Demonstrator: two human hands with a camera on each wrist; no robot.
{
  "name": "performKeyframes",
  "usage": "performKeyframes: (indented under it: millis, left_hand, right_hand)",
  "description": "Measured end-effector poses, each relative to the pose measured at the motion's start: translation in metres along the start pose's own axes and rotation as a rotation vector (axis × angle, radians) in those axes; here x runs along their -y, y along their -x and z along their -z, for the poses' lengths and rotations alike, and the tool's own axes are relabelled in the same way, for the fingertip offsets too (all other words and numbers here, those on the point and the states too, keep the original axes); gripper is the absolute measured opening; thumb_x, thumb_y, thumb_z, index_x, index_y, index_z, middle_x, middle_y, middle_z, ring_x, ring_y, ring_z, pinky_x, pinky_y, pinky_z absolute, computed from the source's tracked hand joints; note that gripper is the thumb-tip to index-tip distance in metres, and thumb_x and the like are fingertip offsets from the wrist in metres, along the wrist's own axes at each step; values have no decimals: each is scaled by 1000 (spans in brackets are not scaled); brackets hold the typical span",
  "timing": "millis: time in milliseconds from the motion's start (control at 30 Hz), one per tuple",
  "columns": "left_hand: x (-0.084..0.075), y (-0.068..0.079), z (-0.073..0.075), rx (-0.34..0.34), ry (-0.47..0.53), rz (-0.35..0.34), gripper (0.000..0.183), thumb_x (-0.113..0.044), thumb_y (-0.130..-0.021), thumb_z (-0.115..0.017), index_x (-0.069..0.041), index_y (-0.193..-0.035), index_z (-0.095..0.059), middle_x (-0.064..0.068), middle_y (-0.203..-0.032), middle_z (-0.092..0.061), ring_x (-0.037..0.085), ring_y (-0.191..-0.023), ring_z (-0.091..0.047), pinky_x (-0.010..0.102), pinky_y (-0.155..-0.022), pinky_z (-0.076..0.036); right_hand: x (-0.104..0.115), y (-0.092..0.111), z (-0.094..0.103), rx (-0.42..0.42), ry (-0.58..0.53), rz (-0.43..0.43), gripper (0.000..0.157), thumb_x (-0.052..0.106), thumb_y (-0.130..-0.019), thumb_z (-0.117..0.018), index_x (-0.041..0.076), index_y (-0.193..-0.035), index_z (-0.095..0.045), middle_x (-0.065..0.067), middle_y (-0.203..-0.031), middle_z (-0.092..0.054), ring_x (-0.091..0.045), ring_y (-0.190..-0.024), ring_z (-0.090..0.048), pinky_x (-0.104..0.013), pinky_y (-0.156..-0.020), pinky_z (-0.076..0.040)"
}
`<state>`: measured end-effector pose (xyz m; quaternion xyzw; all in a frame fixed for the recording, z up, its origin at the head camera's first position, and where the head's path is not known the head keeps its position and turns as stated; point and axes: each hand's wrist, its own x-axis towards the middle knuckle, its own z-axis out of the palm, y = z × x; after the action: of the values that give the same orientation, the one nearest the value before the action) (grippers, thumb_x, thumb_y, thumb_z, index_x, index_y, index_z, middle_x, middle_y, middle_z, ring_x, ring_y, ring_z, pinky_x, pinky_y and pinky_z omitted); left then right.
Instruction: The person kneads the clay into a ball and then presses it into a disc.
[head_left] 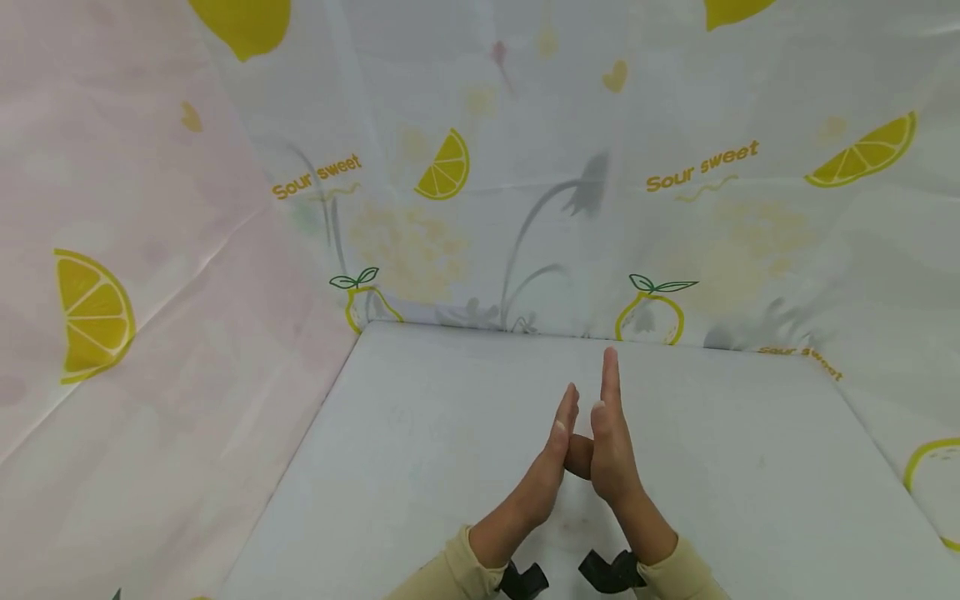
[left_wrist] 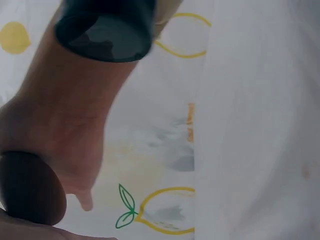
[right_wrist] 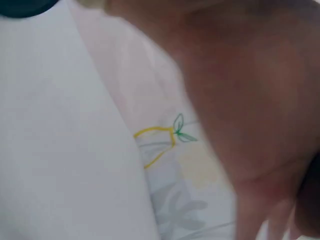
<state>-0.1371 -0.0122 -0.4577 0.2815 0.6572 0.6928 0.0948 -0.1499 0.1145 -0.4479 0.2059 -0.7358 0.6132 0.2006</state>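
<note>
Hands: left hand (head_left: 553, 450) and right hand (head_left: 611, 442) stand edge-on at lower centre, palms facing, fingers straight, thumbs crossing between them.
Grip: nothing held that I can see.
Tip: I'd keep both palms flat and level, wrists loose.
Table: white table (head_left: 420, 433) under them.
Around: lemon-print curtain (head_left: 675, 192) behind, pink sheet (head_left: 150, 333) at left; neither's in the way.

Small brown rounded object (head_left: 579, 455) mostly hidden between the palms of the left hand (head_left: 553, 450) and right hand (head_left: 611, 442), kind unclear; | beige sleeves (head_left: 450, 575) cut off by head view's bottom edge; | right wrist view blurred, hand filling its right side.
</note>
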Motion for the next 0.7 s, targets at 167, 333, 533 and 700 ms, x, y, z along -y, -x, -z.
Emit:
performKeyframes:
  millis: [167, 333, 533, 700]
  left_hand:
    - [-10, -3, 5, -12, 8, -79, 76, -61, -106, -4, -14, -164, 7, -1, -171, 6, 15, -155, 8, 53, -123, -1]
    - [-15, -9, 8, -77, -31, -85, 75, -62, -106, -6, -16, -165, 3, -2, -171, 3, 15, -155, 5, 55, -122, -2]
    - [-8, -18, 8, -153, -32, 5, 68, -58, -108, -9, -22, -165, 2, -2, -171, 3, 20, -155, 2, 58, -121, -5]
    - [7, -22, 10, -171, -17, 75, 66, -58, -108, -11, -28, -165, 1, -2, -170, 3, 22, -155, -4, 60, -121, -9]
  right_hand:
    - [-14, 11, -6, 47, -103, 42, 62, 34, -112, -21, 12, -164, 2, -8, -97, -69, 4, -85, -62, -12, -72, -47]
    - [-19, 23, -16, 78, -132, 131, 66, 40, -113, -22, 8, -163, 5, 1, -51, -33, -3, -44, -29, -22, -40, -31]
    - [-9, 36, -25, 6, 104, 105, 67, 43, -111, -25, 8, -164, -3, -13, -160, -36, -4, -87, -54, -21, -86, -45]
    - [8, 34, -28, -4, 146, 172, 71, 46, -111, -23, 1, -163, -4, -26, -167, -6, -25, -154, -16, -25, -121, -8]
